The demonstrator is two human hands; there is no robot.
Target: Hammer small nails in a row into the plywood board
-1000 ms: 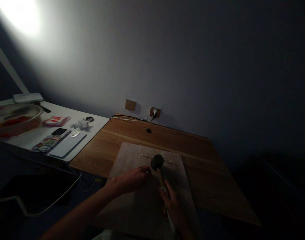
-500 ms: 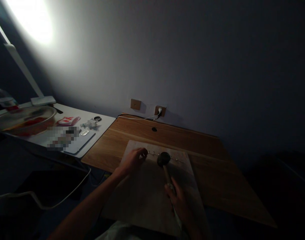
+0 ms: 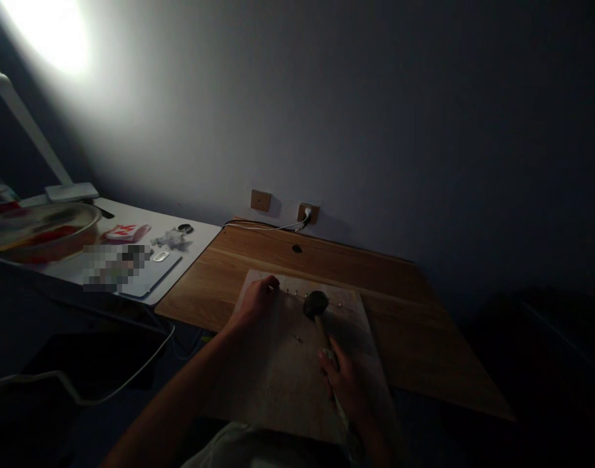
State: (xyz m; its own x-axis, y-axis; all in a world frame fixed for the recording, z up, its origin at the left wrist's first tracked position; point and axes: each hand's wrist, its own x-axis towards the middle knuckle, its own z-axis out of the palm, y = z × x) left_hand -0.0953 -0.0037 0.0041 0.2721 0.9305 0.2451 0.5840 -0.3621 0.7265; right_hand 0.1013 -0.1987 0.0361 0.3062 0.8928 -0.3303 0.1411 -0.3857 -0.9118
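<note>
A pale wooden board (image 3: 277, 383) lies on the brown desk (image 3: 389, 305) in dim light. A row of small nails (image 3: 297, 294) stands along the board's far edge. My left hand (image 3: 255, 302) rests at the left end of that row, fingers pinched together near the first nail; whether it holds a nail is too dark to tell. My right hand (image 3: 346, 387) grips the handle of a dark mallet (image 3: 316, 305), whose head hovers by the nail row. One loose nail (image 3: 297, 338) lies on the board between my hands.
A white side table (image 3: 190, 244) at the left carries a bowl (image 3: 38, 231), a lamp base (image 3: 70, 192), a tablet and small items. A wall socket (image 3: 307, 212) with a white cable sits behind the desk. A cable loops over the dark floor at lower left.
My left hand has moved up the board from beside the mallet handle to the left end of the nail row. The mallet stays near the row. The camera has shifted slightly.
</note>
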